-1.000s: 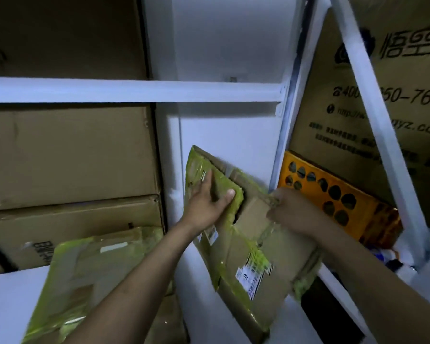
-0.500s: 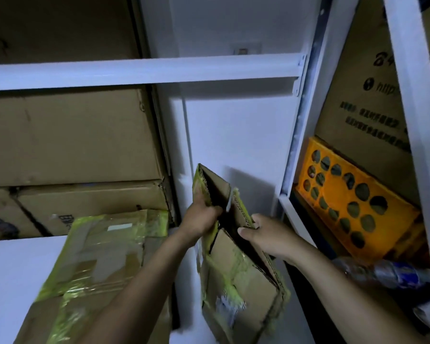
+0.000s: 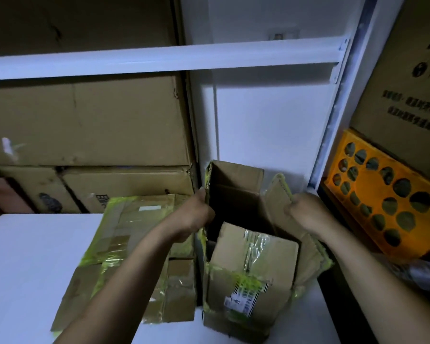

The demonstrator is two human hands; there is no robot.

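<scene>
**A:** Entry, nearest first. What stands at the front?

**B:** A cardboard box [image 3: 253,269], upright on the white shelf board [image 3: 35,269], toward the board's right edge. It has yellow-green tape along the seams and a shipping label [image 3: 243,299] on the near face. The near flap leans in over the mouth.

**A:** Hands?

**B:** The left hand [image 3: 194,217] is curled over the top edge of the left wall. The right hand [image 3: 305,212] is closed round the right flap. Both are holding cardboard, on opposite sides, with the dark mouth between them.

**A:** Step in hand?

**B:** My judgement: opening out a collapsed box by drawing the walls apart. The mouth gapes, but the right side is creased and slants, so I'd call it part done.

**A:** Next move?

**B:** Probably spreading it until the corners stand square, then dealing with the flaps. That calls for an even pull on both sides. The box sits close to the board's right edge, and a lopsided tug could slide it off. The bottom is hidden, so I cannot tell whether it is closed.

**A:** Beside and beyond?

**B:** A flattened taped carton [image 3: 134,232] lies just left of the box. To the right is an orange perforated crate [image 3: 382,202], with a plastic bottle [image 3: 425,271] below it. Stacked brown cartons [image 3: 85,120] fill the back left. A white shelf beam [image 3: 159,58] runs above.
</scene>
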